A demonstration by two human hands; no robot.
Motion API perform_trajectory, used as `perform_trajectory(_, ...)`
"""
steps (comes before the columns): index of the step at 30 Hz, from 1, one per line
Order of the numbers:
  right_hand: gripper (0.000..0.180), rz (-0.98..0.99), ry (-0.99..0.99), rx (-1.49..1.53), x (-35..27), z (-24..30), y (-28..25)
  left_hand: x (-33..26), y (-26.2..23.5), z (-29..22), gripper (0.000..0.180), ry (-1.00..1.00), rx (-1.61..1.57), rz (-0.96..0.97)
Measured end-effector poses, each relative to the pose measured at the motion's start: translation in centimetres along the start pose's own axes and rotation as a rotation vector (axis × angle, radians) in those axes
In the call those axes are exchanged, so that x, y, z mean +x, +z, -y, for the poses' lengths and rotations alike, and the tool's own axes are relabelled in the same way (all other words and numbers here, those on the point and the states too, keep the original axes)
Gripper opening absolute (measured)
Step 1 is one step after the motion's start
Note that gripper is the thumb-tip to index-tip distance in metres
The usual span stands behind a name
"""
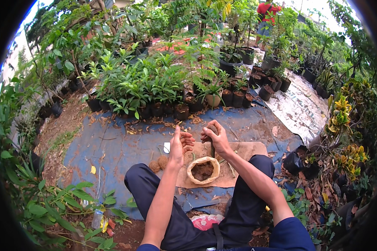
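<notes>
My right hand (pixel 215 136) is closed, thumb up, on a short dark stick-like piece (pixel 212 149) that points down past the far rim of a pale bag. Whether it is a stem or a tool handle is hard to tell. My left hand (pixel 181 144) is raised to the left of it, fingers loosely bent and apart, with nothing visible in it. Between my legs the pale bag (pixel 190 172), its rim rolled down, holds brown crumbly material (pixel 203 170). It stands on a brown sheet (pixel 251 149). Thin green stems (pixel 231 169) lie beside the bag.
Two brown fibrous balls (pixel 155 166) and a small white piece (pixel 166 147) lie left of the sheet on a blue tarp (pixel 117 146). Potted plants (pixel 146 90) line its far side. Leafy shrubs (pixel 341 115) crowd the right. A person in red (pixel 268 12) stands far back.
</notes>
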State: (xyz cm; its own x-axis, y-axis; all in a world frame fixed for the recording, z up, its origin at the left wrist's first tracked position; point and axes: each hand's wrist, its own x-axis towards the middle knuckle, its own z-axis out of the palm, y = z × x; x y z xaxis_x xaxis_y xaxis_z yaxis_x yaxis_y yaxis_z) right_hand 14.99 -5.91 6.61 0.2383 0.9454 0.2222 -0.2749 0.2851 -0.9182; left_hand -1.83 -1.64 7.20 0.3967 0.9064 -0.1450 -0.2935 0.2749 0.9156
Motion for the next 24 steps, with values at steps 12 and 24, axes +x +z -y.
perform_trajectory(12,0.022,0.08,0.146,0.0,-0.04,0.35,-0.38,0.16,0.33,0.61,0.057,0.002,0.019,0.007)
perform_trajectory(24,0.039,0.107,0.142,0.002,0.17,0.11,-0.41,0.26,0.38,1.06,0.058,-0.008,0.026,0.032)
